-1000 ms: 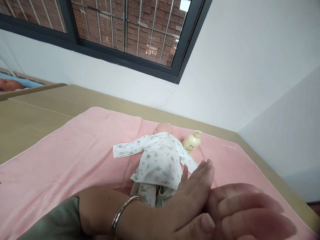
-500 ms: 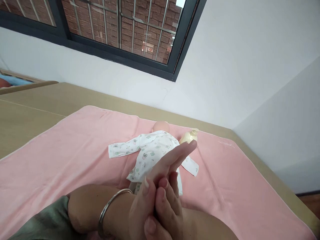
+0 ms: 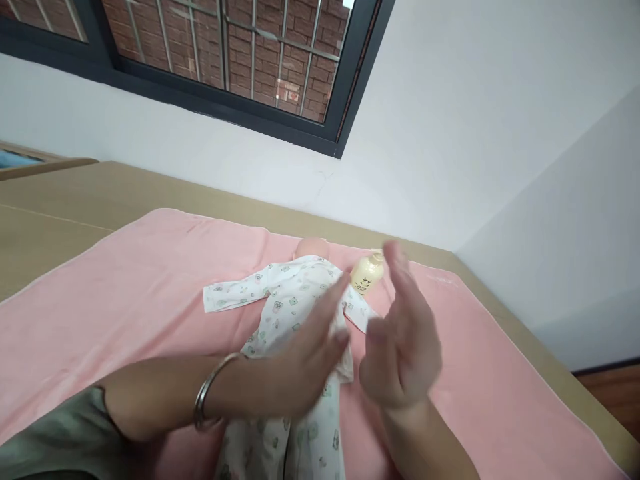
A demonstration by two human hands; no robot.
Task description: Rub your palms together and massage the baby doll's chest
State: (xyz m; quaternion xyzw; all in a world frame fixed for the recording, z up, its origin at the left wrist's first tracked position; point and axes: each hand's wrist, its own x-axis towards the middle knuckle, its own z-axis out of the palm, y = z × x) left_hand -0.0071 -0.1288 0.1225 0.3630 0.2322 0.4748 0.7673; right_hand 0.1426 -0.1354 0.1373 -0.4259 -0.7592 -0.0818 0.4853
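Note:
My left hand [image 3: 310,357], with a silver bangle on its wrist, is held over the doll with fingers stretched out and nothing in it. To its right, my right hand [image 3: 403,340] is raised, fingers extended and thumb apart, also holding nothing. Both are blurred by motion, palms roughly facing each other with a gap between. Below them a baby doll [image 3: 290,310] lies on a pink mat [image 3: 150,287], dressed in a white printed top and matching trousers. Its sleeves spread out to both sides. A pale yellow bottle [image 3: 367,275] is beside the doll's head, close behind my right fingertips.
The mat covers a wooden surface [image 3: 125,183] that meets a white wall [image 3: 430,133] at the back. Above is a dark-framed window [image 3: 330,137] with metal bars outside. A wooden rail [image 3: 45,165] with something blue behind it shows at the far left.
My hands were pressed together, palm to palm, and are now apart, the right one moved up and to the right. The bottle and the doll's trousers show more fully. The view has shifted slightly.

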